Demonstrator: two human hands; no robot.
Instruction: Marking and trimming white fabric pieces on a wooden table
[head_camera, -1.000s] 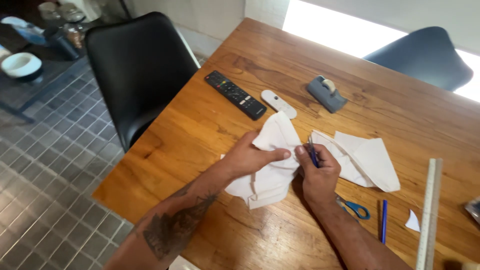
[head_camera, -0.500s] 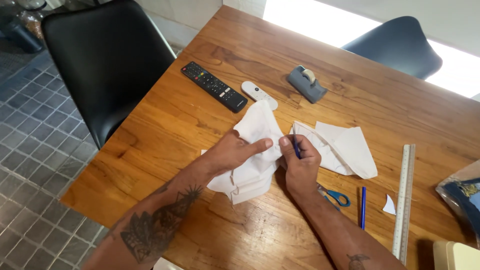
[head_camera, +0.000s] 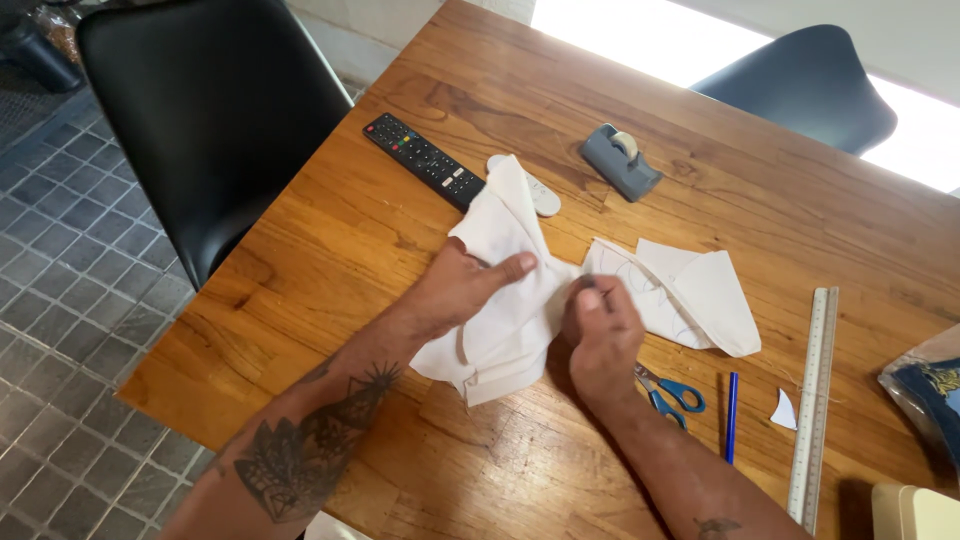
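At the middle of the wooden table, a piece of white fabric lies crumpled, its long axis running from a peak near the black remote control down toward the table's near edge. The left hand lies flat on it from the left side, fingers nearly straight and spread open, the thumb stretched rightward across the cloth, pressing rather than gripping. The right hand sits just right of the fabric, touching its right edge; its fingers are curled in tight, but whether anything is pinched inside cannot be told from this view. So the cloth lies between the two hands, under the left and just left of the right, and the left is the one more fully on it. A second white cloth piece with faint drawn lines spreads away to the right of the right hand. Blue-handled scissors, a blue pen and a long ruler lie further right, a grey tape dispenser beyond.
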